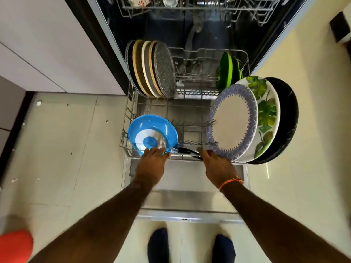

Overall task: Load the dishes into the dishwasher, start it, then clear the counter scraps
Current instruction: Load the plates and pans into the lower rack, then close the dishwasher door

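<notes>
The dishwasher's lower rack is pulled out over the open door. A blue and white plate stands at its front left, several grey and tan plates at the back left. At the right stand a purple-rimmed plate, a leaf-patterned plate and a black plate, with green plates behind. My left hand holds the rack's front edge beside the blue plate. My right hand grips the front rail by a black utensil.
The upper rack sits above with a few dishes. White cabinet fronts lie to the left. Crumbs dot the tiled floor. My feet in dark socks stand just before the door. An orange object is at the bottom left.
</notes>
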The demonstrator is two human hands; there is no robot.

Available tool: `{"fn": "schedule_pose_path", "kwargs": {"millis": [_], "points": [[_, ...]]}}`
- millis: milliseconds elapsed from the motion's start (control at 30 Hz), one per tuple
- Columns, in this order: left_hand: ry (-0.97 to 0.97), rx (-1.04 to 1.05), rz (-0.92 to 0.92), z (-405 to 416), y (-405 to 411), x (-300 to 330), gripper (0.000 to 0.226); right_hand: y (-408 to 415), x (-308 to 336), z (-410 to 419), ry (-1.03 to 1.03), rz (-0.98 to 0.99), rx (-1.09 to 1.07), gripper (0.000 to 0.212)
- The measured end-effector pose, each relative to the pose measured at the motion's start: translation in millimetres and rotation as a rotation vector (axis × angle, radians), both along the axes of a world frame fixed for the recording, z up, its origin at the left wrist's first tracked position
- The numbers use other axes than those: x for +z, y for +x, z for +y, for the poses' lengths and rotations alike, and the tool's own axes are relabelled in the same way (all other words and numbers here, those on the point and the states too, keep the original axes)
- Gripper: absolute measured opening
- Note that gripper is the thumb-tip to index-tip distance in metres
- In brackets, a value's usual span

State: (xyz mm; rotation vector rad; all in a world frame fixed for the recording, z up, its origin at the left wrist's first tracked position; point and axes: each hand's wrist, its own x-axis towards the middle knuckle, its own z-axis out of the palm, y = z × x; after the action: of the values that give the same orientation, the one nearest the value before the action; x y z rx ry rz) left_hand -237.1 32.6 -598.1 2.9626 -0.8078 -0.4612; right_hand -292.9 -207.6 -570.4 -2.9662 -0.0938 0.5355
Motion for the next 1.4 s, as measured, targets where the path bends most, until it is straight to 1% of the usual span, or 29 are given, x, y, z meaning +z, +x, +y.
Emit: {"fn": "schedule_pose_path", "kwargs": {"millis": [100,200,333,400,433,500,567,700,867,1000,1133,1200,1267,1333,1400], "points": [[-0.036,0.03,-0.03,-9,43,-5,0.044,43,1,-8,-0.014,-0.04,-0.022,0.068],[-0.07,0.038,-0.069,-19,83,-9,0.047,88,0,-21,-0.034,-0.099,-0.039,0.065],[-0.099,0.072,-0.086,-36,132,-11,0.062,147,-3,-36,-0.058,-0.173,-0.036,0.068],[-0.131,0.072,-0.072,-43,149,-15,0.073,175,-3,-42,-0.07,-0.19,-0.045,0.071],[-0.145,0.063,-0.055,-45,159,-17,0.082,188,-3,-44,-0.079,-0.206,-0.05,0.073],[-0.096,0.017,-0.065,-48,178,-21,0.102,211,-6,-47,-0.086,-0.246,-0.06,0.075],[-0.042,-0.014,-0.097,-52,200,-29,0.117,230,-11,-51,-0.097,-0.283,-0.057,0.075],[-0.019,-0.01,-0.06,-61,242,-31,0.131,269,-12,-58,-0.067,-0.3,-0.076,0.073],[-0.036,0.0,-0.047,-72,276,-28,0.136,303,-16,-62,-0.051,-0.357,-0.115,0.06],[-0.025,0.007,-0.029,-75,297,-21,0.136,322,-13,-66,-0.092,-0.352,-0.079,0.063],[-0.005,0.028,0.023,-79,310,-10,0.133,334,-12,-64,-0.132,-0.312,-0.113,0.072],[0.021,0.033,0.039,-81,306,-6,0.132,330,-13,-61,-0.136,-0.328,-0.121,0.078],[0.004,0.052,0.037,-81,294,-5,0.13,324,-9,-60,-0.124,-0.34,-0.12,0.082],[-0.018,0.058,0.02,-80,276,-6,0.127,316,-7,-60,-0.14,-0.357,-0.103,0.083],[-0.016,0.04,0.035,-75,253,-8,0.122,302,-11,-59,-0.172,-0.457,-0.055,0.077]]}}
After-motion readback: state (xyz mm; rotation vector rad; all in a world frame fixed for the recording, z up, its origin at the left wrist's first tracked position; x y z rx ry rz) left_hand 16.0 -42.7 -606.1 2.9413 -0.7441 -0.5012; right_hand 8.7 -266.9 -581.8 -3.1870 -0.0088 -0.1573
